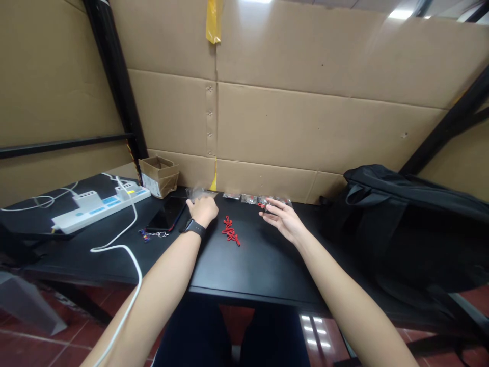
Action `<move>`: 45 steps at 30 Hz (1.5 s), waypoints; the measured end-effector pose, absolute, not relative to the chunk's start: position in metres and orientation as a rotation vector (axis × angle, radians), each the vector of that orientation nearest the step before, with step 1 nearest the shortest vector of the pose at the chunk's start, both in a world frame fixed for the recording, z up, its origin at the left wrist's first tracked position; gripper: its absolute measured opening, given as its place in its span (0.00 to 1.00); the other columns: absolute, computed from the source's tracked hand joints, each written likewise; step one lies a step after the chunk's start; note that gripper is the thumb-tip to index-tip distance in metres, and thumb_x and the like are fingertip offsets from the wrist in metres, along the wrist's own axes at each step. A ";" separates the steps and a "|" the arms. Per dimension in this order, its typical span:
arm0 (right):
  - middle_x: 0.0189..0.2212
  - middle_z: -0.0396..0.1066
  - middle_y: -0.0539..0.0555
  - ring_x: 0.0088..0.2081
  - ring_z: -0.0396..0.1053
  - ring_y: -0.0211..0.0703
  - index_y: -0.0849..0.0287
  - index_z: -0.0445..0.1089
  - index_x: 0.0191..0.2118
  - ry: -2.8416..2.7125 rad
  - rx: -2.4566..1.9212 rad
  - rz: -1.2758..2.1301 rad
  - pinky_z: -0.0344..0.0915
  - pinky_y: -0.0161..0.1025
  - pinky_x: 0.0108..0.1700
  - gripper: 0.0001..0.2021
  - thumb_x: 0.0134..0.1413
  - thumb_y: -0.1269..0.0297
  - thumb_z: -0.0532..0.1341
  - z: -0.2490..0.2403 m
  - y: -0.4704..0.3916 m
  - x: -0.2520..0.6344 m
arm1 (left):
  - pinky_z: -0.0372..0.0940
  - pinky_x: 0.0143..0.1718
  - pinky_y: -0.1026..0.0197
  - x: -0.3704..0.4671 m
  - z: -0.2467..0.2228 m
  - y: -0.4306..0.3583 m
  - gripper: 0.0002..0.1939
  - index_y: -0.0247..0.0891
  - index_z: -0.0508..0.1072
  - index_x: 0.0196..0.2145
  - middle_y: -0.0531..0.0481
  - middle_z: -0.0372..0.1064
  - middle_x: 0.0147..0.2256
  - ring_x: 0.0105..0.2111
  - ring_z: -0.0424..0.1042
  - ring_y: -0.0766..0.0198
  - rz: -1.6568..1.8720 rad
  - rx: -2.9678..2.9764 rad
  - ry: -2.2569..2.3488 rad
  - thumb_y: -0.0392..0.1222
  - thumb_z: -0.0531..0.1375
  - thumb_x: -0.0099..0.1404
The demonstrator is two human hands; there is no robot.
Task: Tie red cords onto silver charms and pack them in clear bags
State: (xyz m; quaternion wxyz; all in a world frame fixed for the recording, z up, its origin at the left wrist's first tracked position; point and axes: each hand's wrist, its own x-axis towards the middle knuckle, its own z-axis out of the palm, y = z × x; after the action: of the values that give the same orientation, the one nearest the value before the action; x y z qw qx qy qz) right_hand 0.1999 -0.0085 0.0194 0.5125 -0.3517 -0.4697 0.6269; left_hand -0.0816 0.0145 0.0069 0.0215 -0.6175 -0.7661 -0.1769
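Near the back of the black table, my left hand (204,210) has its fingers curled closed at a crinkled clear plastic bag (194,192). A dark watch is on that wrist. My right hand (283,218) is raised at the right, thumb and fingers bent toward one another around something small and dark. Its kind is unclear, and a bit of red shows at the fingertips. Between the hands lies a knotted red cord (230,232). Several small clear packets (249,199) form a row along the back edge, some partly hidden behind my right hand.
On the left are a black phone (165,215), a small keychain (153,235), a white power strip (101,208) and an open cardboard box (159,177). A white cable (132,255) crosses my left forearm. A black backpack (412,229) fills the right side. Cardboard (286,127) walls the back.
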 end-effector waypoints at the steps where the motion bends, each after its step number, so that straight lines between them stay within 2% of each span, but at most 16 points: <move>1: 0.43 0.79 0.56 0.42 0.80 0.50 0.55 0.74 0.52 -1.134 -0.846 1.515 0.73 0.50 0.54 0.23 0.49 0.66 0.73 0.019 -0.009 0.200 | 0.51 0.54 0.35 -0.082 0.007 0.015 0.18 0.39 0.77 0.47 0.34 0.74 0.50 0.52 0.69 0.38 -0.556 -1.924 -2.377 0.37 0.54 0.62; 5: 0.44 0.79 0.57 0.42 0.80 0.50 0.56 0.73 0.52 -1.156 -0.855 1.528 0.73 0.50 0.55 0.24 0.49 0.65 0.74 0.017 -0.009 0.199 | 0.51 0.54 0.34 -0.080 0.004 0.015 0.21 0.43 0.75 0.50 0.35 0.74 0.51 0.54 0.68 0.38 -0.596 -1.964 -2.336 0.36 0.55 0.61; 10: 0.45 0.79 0.57 0.42 0.80 0.49 0.56 0.73 0.52 -1.179 -0.867 1.517 0.73 0.51 0.54 0.23 0.48 0.64 0.74 0.016 -0.009 0.199 | 0.49 0.55 0.31 -0.078 0.000 0.016 0.21 0.48 0.78 0.48 0.39 0.74 0.52 0.55 0.66 0.40 -0.636 -2.061 -2.225 0.35 0.54 0.61; 16: 0.44 0.78 0.56 0.42 0.80 0.49 0.55 0.74 0.51 -1.198 -0.846 1.525 0.72 0.49 0.54 0.23 0.48 0.63 0.74 0.021 -0.013 0.197 | 0.52 0.53 0.33 -0.078 0.006 0.015 0.16 0.38 0.79 0.42 0.35 0.75 0.48 0.51 0.70 0.39 -0.548 -2.056 -2.259 0.34 0.55 0.60; 20: 0.44 0.78 0.56 0.42 0.80 0.49 0.55 0.74 0.50 -1.227 -0.834 1.522 0.72 0.49 0.53 0.23 0.47 0.62 0.74 0.024 -0.016 0.196 | 0.54 0.51 0.35 -0.083 0.011 0.015 0.14 0.37 0.78 0.39 0.35 0.76 0.46 0.48 0.72 0.41 -0.600 -2.005 -2.242 0.33 0.54 0.60; 22: 0.43 0.78 0.55 0.42 0.80 0.49 0.55 0.74 0.50 -1.225 -0.843 1.517 0.73 0.49 0.52 0.23 0.47 0.62 0.75 0.025 -0.017 0.197 | 0.54 0.51 0.38 -0.088 0.014 0.016 0.15 0.38 0.78 0.40 0.37 0.76 0.46 0.49 0.71 0.43 -0.677 -1.949 -2.228 0.32 0.54 0.60; 26: 0.43 0.77 0.55 0.42 0.80 0.49 0.55 0.75 0.49 -1.208 -0.853 1.502 0.73 0.47 0.52 0.22 0.46 0.62 0.75 0.025 -0.015 0.199 | 0.52 0.51 0.45 -0.103 0.019 0.019 0.20 0.43 0.76 0.49 0.43 0.75 0.51 0.52 0.69 0.49 -1.014 -1.748 -2.123 0.32 0.51 0.65; 31: 0.43 0.77 0.55 0.41 0.80 0.49 0.55 0.75 0.49 -1.215 -0.848 1.482 0.73 0.46 0.50 0.22 0.46 0.62 0.75 0.026 -0.014 0.202 | 0.50 0.51 0.48 -0.120 0.021 0.021 0.20 0.44 0.80 0.43 0.46 0.77 0.50 0.53 0.70 0.51 -1.176 -1.735 -2.053 0.30 0.50 0.66; 34: 0.44 0.77 0.55 0.41 0.80 0.48 0.54 0.75 0.49 -1.228 -0.839 1.479 0.74 0.47 0.50 0.22 0.47 0.62 0.75 0.026 -0.013 0.204 | 0.52 0.50 0.49 -0.122 0.022 0.021 0.19 0.44 0.81 0.41 0.46 0.79 0.47 0.50 0.72 0.51 -1.150 -1.739 -2.101 0.31 0.52 0.66; 40: 0.45 0.76 0.56 0.42 0.79 0.49 0.54 0.74 0.49 -1.252 -0.829 1.474 0.74 0.48 0.51 0.22 0.47 0.62 0.75 0.025 -0.012 0.205 | 0.59 0.49 0.49 -0.121 0.026 0.020 0.17 0.42 0.81 0.45 0.42 0.79 0.46 0.48 0.75 0.48 -1.141 -1.658 -2.141 0.40 0.53 0.69; 45: 0.46 0.75 0.56 0.42 0.79 0.48 0.54 0.75 0.49 -1.261 -0.847 1.468 0.75 0.46 0.49 0.22 0.45 0.62 0.75 0.023 -0.010 0.206 | 0.63 0.46 0.51 -0.129 0.019 0.027 0.17 0.44 0.82 0.43 0.42 0.80 0.42 0.46 0.76 0.48 -1.059 -1.738 -2.223 0.36 0.54 0.66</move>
State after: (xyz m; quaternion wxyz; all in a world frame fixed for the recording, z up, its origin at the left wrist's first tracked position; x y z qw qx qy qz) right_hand 0.2055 -0.0101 0.0231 0.4923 -0.3490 -0.5195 0.6049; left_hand -0.1288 0.0267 0.0185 0.0639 -0.5754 -0.7360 -0.3507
